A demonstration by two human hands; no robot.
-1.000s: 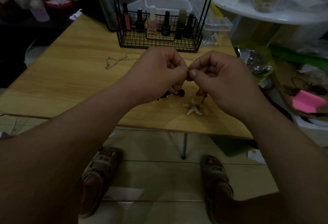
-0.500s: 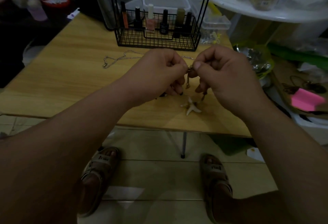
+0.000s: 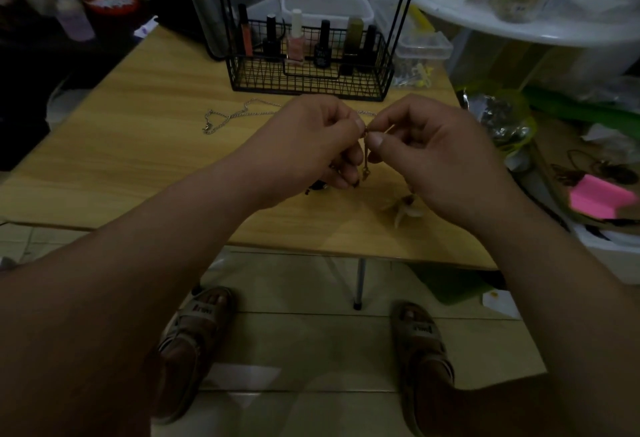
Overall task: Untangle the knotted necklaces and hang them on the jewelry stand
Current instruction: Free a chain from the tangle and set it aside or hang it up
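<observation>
1. Thin metal chain point(image 3: 365, 156) dangles between both hands above the table point(image 3: 138, 145).
2. Left hand point(image 3: 311, 145) and right hand point(image 3: 426, 156) pinch its top, fingertips nearly touching.
3. Knot hidden; silver necklace point(image 3: 228, 116) lies behind.

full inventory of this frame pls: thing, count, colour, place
table: 1, light wood, centre
wire basket: 1, black, far table edge
bottles: about seven, mostly black, one pink, in basket
silver chain: 1, on table left of hands
knotted necklace: 1, brownish, pinched between both hands
starfish pendant: 1, pale, on table under right wrist
pink block: 1, far right
sandals: 2, brown, on floor
left hand: pinching
right hand: pinching
</observation>
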